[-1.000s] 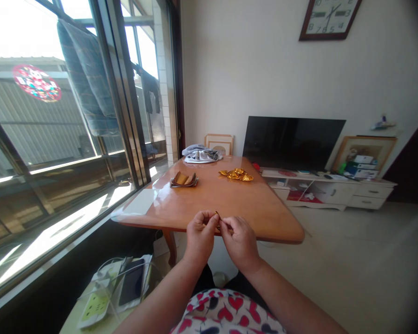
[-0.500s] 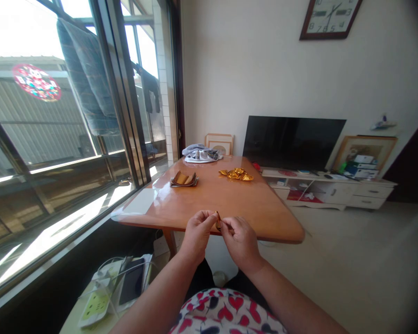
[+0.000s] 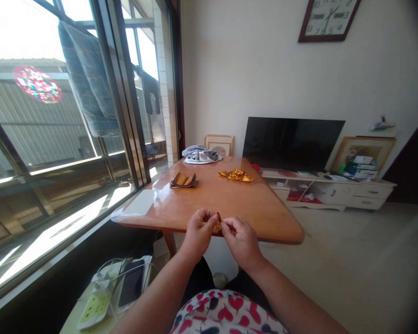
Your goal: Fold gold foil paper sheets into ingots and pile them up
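Observation:
Just over the near edge of the wooden table (image 3: 212,197), my left hand (image 3: 199,232) and my right hand (image 3: 242,239) pinch a small piece of gold foil paper (image 3: 218,225) between thumbs and fingers. The piece stands narrow and folded between the two hands; much of it is hidden by my fingers. Further back on the right lies a heap of shiny gold foil pieces (image 3: 237,175). To the left of it sits a curled stack of brownish paper sheets (image 3: 184,180), its ends bent upward.
Folded cloth (image 3: 202,154) lies at the table's far end. At lower left, a side stand holds a power strip (image 3: 95,306) with cables and a phone (image 3: 132,283). A television (image 3: 292,144) stands on a white cabinet (image 3: 358,192). Windows run along the left.
The hands stay nearly in place, still pinching the foil piece. My view has shifted very slightly; the things on the table look unmoved.

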